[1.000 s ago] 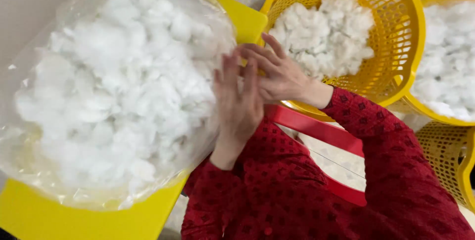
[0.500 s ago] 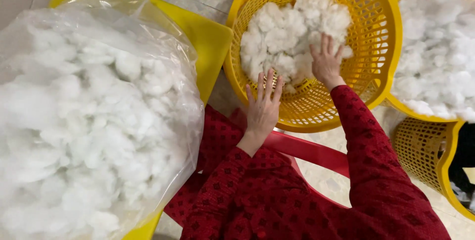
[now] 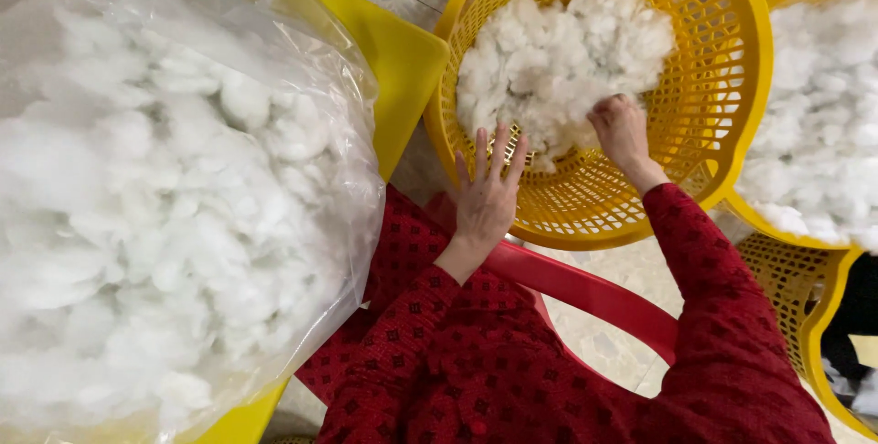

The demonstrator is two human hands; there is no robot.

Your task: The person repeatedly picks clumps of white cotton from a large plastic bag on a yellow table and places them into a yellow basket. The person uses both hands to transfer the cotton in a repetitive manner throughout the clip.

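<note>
Reaching into one yellow basket of white stuffing

Right hand (image 3: 622, 128) closes on the white stuffing (image 3: 558, 60) in the yellow basket (image 3: 704, 147), upper centre. Left hand (image 3: 485, 192), fingers spread and empty, rests on its near rim. One clear bag (image 3: 183, 215) fills the left; a second basket (image 3: 814, 106) sits right

The right hand (image 3: 620, 130) has its fingertips buried in the white stuffing (image 3: 558, 60), so its grip cannot be read. The clear bag (image 3: 183, 215) runs off the left and bottom edges. A second basket (image 3: 823, 106), far right, is cut by the frame.
</note>
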